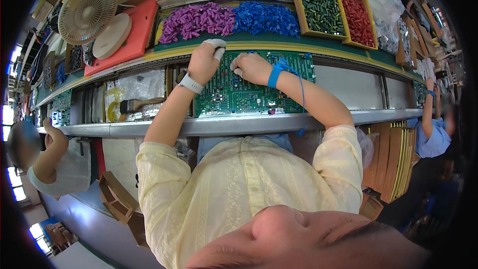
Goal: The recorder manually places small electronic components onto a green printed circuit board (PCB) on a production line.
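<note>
A large green circuit board (pixel 234 97) lies across the conveyor rails in front of me, dotted with small parts. My left hand (pixel 205 61), with white finger covers, is over the board's far left corner, just short of a pile of purple cylindrical components (pixel 199 20). Its fingers are pressed together; what they hold, if anything, is hidden. My right hand (pixel 253 68) is bent over the upper middle of the board, its covered fingertips curled in a pinch close to the surface. I cannot make out anything between them. A blue wrist strap (pixel 275 73) with a coiled cord circles my right wrist.
Blue components (pixel 264 19) are heaped beside the purple ones. Yellow-edged boxes hold green cylinders (pixel 321 7) and red parts (pixel 356 17). A fan (pixel 88 12) stands at the far left, and a brush (pixel 142 103) lies left of the board. Other people work at both sides.
</note>
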`<state>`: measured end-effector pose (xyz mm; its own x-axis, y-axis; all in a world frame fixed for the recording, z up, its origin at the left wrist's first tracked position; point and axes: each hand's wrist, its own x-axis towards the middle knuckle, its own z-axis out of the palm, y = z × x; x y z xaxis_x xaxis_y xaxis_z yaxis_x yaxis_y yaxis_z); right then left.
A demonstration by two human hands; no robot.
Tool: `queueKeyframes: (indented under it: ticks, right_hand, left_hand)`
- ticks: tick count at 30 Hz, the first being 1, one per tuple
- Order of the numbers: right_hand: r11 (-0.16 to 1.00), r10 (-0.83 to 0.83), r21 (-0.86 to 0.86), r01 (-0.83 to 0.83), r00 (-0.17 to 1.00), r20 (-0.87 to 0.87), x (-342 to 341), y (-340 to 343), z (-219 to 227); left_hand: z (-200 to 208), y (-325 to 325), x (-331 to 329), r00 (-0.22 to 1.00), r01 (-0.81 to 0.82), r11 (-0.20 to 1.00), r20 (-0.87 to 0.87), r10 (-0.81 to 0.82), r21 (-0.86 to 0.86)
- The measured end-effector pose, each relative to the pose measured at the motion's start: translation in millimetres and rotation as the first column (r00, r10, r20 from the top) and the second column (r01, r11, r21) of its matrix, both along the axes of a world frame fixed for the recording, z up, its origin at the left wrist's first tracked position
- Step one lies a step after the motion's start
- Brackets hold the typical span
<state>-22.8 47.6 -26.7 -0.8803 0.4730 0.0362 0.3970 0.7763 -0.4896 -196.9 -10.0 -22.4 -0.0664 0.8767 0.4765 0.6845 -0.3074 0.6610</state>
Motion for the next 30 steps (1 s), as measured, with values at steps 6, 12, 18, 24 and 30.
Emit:
queueKeyframes:
  ticks: [6,12,18,24,30]
  right_hand:
    - [0.997,0.019,0.069,-0.021,0.999,0.029,-1,-3,2]
    - [0.998,0.027,0.058,-0.027,1.0,-0.002,0,-3,-1]
    - [0.999,0.016,0.035,-0.017,1.0,0.014,2,-5,3]
    - [0.999,0.021,-0.042,-0.02,0.999,0.03,3,0,5]
    - [0.99,-0.136,-0.039,0.134,0.99,-0.036,13,45,22]
  left_hand:
    - [4,-26,1,0.996,-0.027,0.978,0.082,0.045,-0.205]
    - [2,-33,8,0.979,0.025,0.96,0.2,0.033,-0.279]
    - [-2,-33,10,0.994,0.082,0.961,-0.052,-0.099,-0.266]
    - [-8,-29,12,0.968,0.075,0.974,-0.22,-0.123,-0.215]
    - [-12,-27,15,0.965,0.113,0.967,-0.205,-0.162,-0.229]
